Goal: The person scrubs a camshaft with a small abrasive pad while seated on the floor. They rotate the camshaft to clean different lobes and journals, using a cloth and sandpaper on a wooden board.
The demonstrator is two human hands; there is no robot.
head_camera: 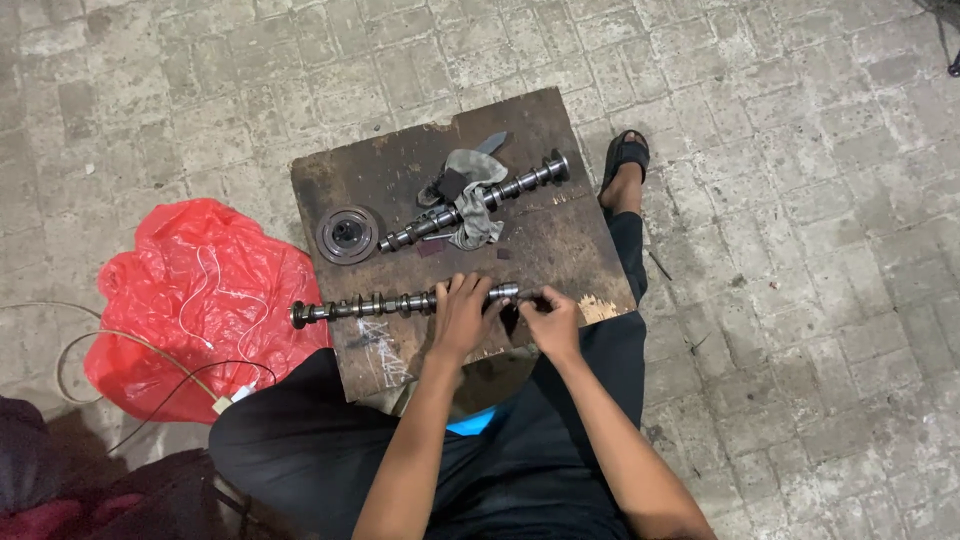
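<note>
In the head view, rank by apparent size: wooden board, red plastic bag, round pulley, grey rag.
1. wooden board
2. red plastic bag
3. grey rag and round pulley: look alike, left unranked.

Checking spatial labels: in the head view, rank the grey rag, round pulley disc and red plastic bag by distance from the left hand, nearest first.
From the left hand, which rests on the near camshaft:
1. Grey rag, just beyond it, draped over the far camshaft on the board.
2. Round pulley disc, up and to its left on the board.
3. Red plastic bag, off the board on the floor, far left.
</note>
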